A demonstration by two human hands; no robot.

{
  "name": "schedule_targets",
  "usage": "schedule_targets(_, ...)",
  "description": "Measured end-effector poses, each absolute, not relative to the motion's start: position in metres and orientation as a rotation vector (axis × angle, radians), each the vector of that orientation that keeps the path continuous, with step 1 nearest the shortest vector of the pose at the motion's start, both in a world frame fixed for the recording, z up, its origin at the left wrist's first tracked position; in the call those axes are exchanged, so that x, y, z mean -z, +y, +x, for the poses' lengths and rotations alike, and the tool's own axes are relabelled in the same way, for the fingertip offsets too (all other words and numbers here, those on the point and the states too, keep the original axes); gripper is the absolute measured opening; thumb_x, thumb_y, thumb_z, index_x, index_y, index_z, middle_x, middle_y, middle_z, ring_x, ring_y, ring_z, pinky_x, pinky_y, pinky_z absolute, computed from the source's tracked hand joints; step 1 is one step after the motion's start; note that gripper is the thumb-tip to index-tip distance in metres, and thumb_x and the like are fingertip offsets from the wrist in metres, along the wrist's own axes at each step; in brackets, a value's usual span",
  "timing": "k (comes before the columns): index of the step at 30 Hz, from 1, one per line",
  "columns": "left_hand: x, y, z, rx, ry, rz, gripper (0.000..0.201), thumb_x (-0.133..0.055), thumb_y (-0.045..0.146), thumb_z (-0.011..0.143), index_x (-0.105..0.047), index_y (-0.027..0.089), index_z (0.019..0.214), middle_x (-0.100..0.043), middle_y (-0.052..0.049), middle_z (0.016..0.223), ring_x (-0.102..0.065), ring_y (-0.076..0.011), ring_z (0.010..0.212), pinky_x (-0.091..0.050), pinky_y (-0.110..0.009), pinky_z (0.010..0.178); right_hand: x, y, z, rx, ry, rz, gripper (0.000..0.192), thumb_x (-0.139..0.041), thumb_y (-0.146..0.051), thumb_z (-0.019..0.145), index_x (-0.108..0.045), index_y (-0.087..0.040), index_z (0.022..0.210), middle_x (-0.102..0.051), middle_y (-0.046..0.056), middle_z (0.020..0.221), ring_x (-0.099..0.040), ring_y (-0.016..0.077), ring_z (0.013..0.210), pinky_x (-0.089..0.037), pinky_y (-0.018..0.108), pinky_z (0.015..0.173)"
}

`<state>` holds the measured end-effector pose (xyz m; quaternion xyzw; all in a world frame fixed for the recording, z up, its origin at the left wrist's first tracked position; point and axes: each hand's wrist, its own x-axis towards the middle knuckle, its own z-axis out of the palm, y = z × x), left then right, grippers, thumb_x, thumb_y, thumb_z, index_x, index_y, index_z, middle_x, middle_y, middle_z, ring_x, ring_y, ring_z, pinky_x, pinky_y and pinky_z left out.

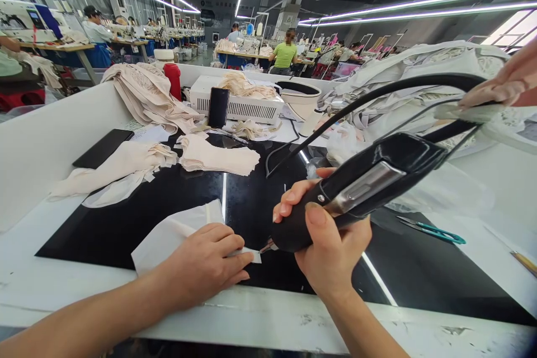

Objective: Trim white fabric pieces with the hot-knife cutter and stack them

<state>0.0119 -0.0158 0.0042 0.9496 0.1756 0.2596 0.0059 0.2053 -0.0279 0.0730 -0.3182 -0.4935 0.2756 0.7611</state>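
Note:
My right hand (329, 246) grips a black handheld cutting tool (369, 182) with a metal side plate; its tip touches the corner of a white fabric piece (176, 232) on the black glossy work surface (180, 190). My left hand (207, 263) presses flat on that fabric, fingers next to the tool tip. A black cable (377, 92) arcs from the tool up to the right. Another person's hand (509, 81) shows at the right edge over pale garments.
Beige fabric pieces (216, 158) and a beige garment pile (146, 95) lie at the back left. A dark phone (103, 148), a white box unit (239, 102), a red bottle (173, 79) and teal snips (436, 230) lie around. Workers sit at sewing tables behind.

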Motion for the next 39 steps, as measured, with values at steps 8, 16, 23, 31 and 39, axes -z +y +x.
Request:
schedule_targets(8, -0.005, -0.016, 0.011, -0.785, 0.541, 2.983, 0.015, -0.066, 0.032, 0.112, -0.071, 0.02, 0.118, -0.071, -0.005, 0.104, -0.067, -0.0219, 0.097, -0.059, -0.036, 0.091, -0.075, -0.037, 0.207, -0.609, -1.085, -0.682, 0.04, -0.089, -0.044, 0.087, -0.067, -0.031, 0.117, -0.068, -0.005, 0.079, -0.067, 0.0168, 0.059, -0.057, 0.029, 0.046)
schedule_targets(16, -0.004, -0.015, 0.011, -0.891, 0.476, 2.934, 0.015, -0.06, 0.028, 0.115, -0.07, 0.017, 0.117, -0.071, -0.004, 0.1, -0.066, -0.0207, 0.092, -0.058, -0.035, 0.089, -0.072, -0.039, 0.205, -0.636, -1.065, -0.673, 0.039, -0.09, -0.041, 0.087, -0.068, -0.03, 0.116, -0.071, -0.004, 0.079, -0.067, 0.0158, 0.058, -0.058, 0.028, 0.045)
schedule_targets(23, -0.005, -0.018, 0.006, -0.854, 0.441, 2.916, 0.024, -0.047, 0.012, 0.115, -0.071, 0.015, 0.11, -0.071, -0.005, 0.095, -0.066, -0.0198, 0.086, -0.058, -0.032, 0.084, -0.074, -0.046, 0.205, -0.591, -1.054, -0.673, 0.041, -0.093, -0.042, 0.084, -0.071, -0.03, 0.115, -0.072, -0.003, 0.08, -0.067, 0.0165, 0.059, -0.06, 0.029, 0.047)
schedule_targets(31, -0.005, -0.02, -0.006, -0.854, 0.434, 2.805, 0.023, -0.051, 0.006, 0.11, -0.071, 0.016, 0.115, -0.073, -0.006, 0.103, -0.071, -0.0189, 0.095, -0.06, -0.029, 0.091, -0.074, -0.053, 0.205, -0.558, -1.062, -0.714, 0.038, -0.09, -0.039, 0.087, -0.069, -0.03, 0.117, -0.072, -0.003, 0.08, -0.067, 0.0169, 0.057, -0.06, 0.031, 0.048)
schedule_targets(39, -0.004, -0.022, -0.003, -0.903, 0.422, 2.771, 0.023, -0.051, 0.003, 0.108, -0.071, 0.015, 0.111, -0.073, -0.006, 0.101, -0.069, -0.0195, 0.091, -0.061, -0.03, 0.085, -0.076, -0.047, 0.198, -0.548, -1.006, -0.693, 0.038, -0.09, -0.037, 0.087, -0.069, -0.028, 0.117, -0.07, -0.005, 0.079, -0.067, 0.0147, 0.058, -0.059, 0.027, 0.049)
